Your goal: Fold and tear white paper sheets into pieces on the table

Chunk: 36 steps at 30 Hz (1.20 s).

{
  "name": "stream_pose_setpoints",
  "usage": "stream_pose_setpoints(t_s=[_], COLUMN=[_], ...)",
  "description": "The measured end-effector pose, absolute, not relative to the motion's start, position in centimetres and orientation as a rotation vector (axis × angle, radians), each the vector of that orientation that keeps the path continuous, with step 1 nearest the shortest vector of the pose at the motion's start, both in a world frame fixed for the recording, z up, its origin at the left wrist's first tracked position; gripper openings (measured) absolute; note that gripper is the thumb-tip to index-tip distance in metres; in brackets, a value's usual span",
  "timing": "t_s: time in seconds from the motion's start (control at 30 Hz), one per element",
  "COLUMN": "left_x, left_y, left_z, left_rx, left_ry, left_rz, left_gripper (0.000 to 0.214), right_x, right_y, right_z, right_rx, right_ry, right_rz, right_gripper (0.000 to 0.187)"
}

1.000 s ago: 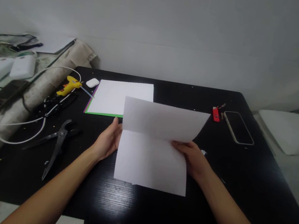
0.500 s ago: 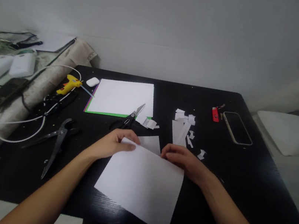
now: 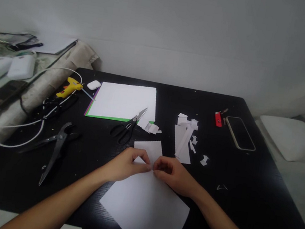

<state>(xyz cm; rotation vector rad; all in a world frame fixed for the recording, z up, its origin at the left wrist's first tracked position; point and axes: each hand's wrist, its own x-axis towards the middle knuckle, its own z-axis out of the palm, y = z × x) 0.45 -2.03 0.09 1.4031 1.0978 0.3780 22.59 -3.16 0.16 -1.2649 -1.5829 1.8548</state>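
Note:
A white sheet of paper [image 3: 146, 209] lies turned at an angle on the black table [image 3: 245, 182], close to the near edge. My left hand [image 3: 128, 162] and my right hand [image 3: 171, 172] meet at the sheet's far corner. Both have their fingers curled and pinched on the paper's edge, fingertips almost touching. Just beyond my hands lies a smaller white paper piece [image 3: 149, 148]. Black-handled scissors [image 3: 127, 126] rest a little farther back, to the left of centre.
White paper scraps [image 3: 185, 136] lie right of centre. A stack of white and coloured sheets [image 3: 122, 101] sits at the back. Pliers [image 3: 58, 144], a yellow glue gun [image 3: 69, 87], a white cable [image 3: 19, 125] and an earbud case [image 3: 94, 84] lie left. A phone [image 3: 240, 132] and red lighter [image 3: 217, 119] lie right.
The sheet, held up and bent a second ago, now lies flat and rotated on the table. Both hands have drawn together at its far corner, uncovering the scissors and scraps.

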Motion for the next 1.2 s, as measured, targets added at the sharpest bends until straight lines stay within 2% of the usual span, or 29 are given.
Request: stream_pose_setpoints(t_s=[0.17, 0.3, 0.57, 0.73, 0.97, 1.2], left_x=[0.1, -1.3, -4.6, -4.8, -4.4, -4.1], left_y=[-1.6, -0.5, 1.6, 1.7, 1.1, 0.4], left_z=[0.1, 0.7, 1.8, 1.6, 2.4, 2.6], left_rx=[1.366, 1.263, 0.973, 1.038, 1.396, 1.332], left_ry=[1.088, 1.079, 1.278, 1.274, 1.025, 0.864], left_rz=[0.418, 0.513, 0.761, 0.803, 0.399, 0.205], left_gripper=[0.023, 0.017, 0.023, 0.025, 0.016, 0.021], right_x=[22.4, 22.9, 25.6, 26.1, 25.1, 24.6], right_y=[-3.2, -2.7, -1.0, -0.6, -0.9, -1.4], right_z=[0.5, 0.7, 0.8, 1.1, 0.7, 0.4], right_rx=[-1.264, -1.25, -1.302, -1.329, -1.433, -1.502], right_ry=[-1.595, -1.608, -1.398, -1.212, -1.124, -1.111], right_rz=[1.859, 1.861, 1.856, 1.8, 1.611, 1.549], right_gripper=[0.003, 0.002, 0.009, 0.016, 0.021, 0.027])
